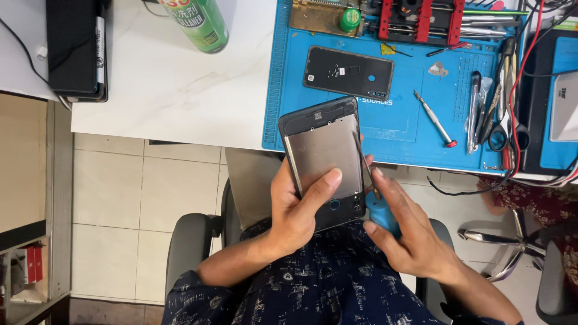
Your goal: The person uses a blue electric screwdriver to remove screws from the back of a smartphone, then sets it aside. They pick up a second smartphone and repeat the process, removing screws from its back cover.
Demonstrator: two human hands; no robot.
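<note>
Head view: left hand grips an opened phone above the lap, thumb pressed on its metal plate. Right hand fingers pinch a blue-handled screwdriver, tip along the phone's right edge. Seemingly mid-disassembly; working that edge calls for careful, steady pressure.

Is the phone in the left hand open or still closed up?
Open: the phone shows bare metal inside; its back cover lies on the blue mat.

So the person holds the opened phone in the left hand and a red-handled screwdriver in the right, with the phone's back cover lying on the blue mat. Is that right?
Not quite: in the head view the screwdriver in the right hand has a blue handle, not red. The rest holds: the left hand holds the opened phone, and the back cover lies on the blue mat.
</note>
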